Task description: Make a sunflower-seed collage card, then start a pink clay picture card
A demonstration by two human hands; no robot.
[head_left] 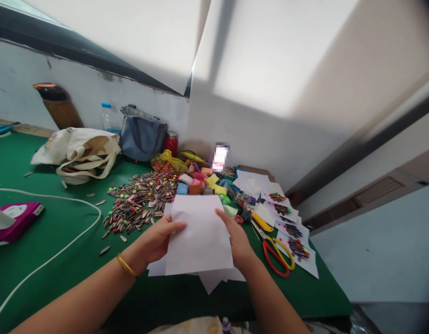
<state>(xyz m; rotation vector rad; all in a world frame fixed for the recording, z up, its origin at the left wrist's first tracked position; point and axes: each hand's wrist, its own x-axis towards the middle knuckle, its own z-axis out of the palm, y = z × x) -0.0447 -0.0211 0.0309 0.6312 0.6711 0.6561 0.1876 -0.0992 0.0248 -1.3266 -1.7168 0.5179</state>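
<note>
A blank white sheet of paper (200, 234) is held up over the green table (64, 232) between both hands. My left hand (158, 239) grips its left edge, thumb on top; a gold bangle circles that wrist. My right hand (238, 239) grips the right edge. More white sheets (214, 278) lie flat underneath. Just beyond the sheet sit colourful clay blocks (200, 182) and a heap of sunflower seeds (137, 204) dotted with small coloured balls.
Red and yellow scissors (278, 255) and sheets with seed-and-clay pictures (292, 229) lie to the right near the table edge. A white cable (61, 246), pink tissue box (16, 220), cloth bag (82, 153), blue bag (143, 134) and bottles stand left and behind.
</note>
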